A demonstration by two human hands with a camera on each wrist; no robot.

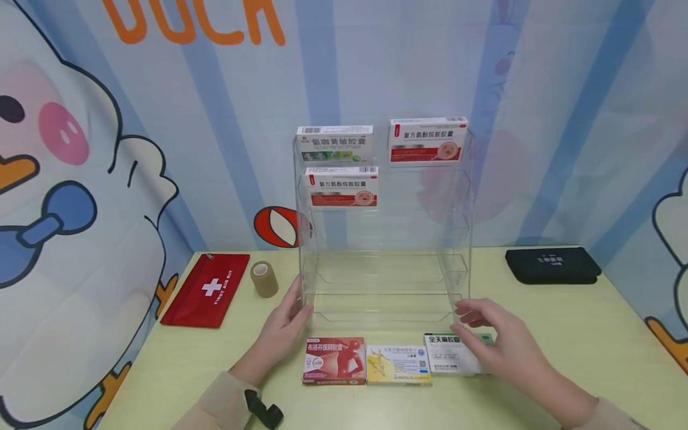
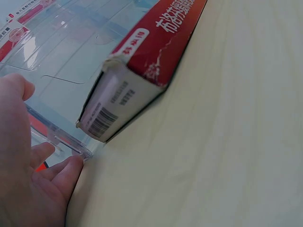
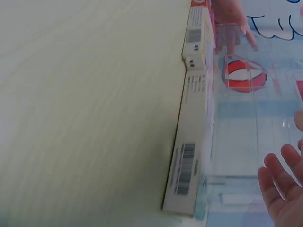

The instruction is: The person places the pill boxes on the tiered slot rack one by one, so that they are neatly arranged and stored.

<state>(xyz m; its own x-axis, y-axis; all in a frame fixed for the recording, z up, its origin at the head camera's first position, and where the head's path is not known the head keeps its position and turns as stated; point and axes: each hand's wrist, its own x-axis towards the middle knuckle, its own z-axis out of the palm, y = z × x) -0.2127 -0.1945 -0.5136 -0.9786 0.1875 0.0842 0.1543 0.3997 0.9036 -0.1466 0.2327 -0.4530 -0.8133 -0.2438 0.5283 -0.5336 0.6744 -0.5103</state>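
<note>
A clear tiered display rack [image 1: 384, 278] stands mid-table. My left hand [image 1: 282, 328] holds its lower left side, the thumb toward the front; in the left wrist view, fingertips [image 2: 71, 165] are at the bottom corner. My right hand [image 1: 502, 337] is by the lower right corner, fingers parted and holding nothing. In front of the rack lie a red medicine box [image 1: 333, 361], a yellow-and-white medicine box [image 1: 399, 364] and a white-and-green medicine box [image 1: 451, 355], partly hidden by the right hand. The upper tiers hold a green-and-white box [image 1: 335, 145] and two red-and-white boxes [image 1: 427, 141].
A red first aid pouch [image 1: 206, 291] and a tan bandage roll [image 1: 264, 279] are to the rack's left. On the right, a black zip case [image 1: 553, 266] lies near the table's back edge. A printed duck curtain [image 1: 242, 119] hangs behind.
</note>
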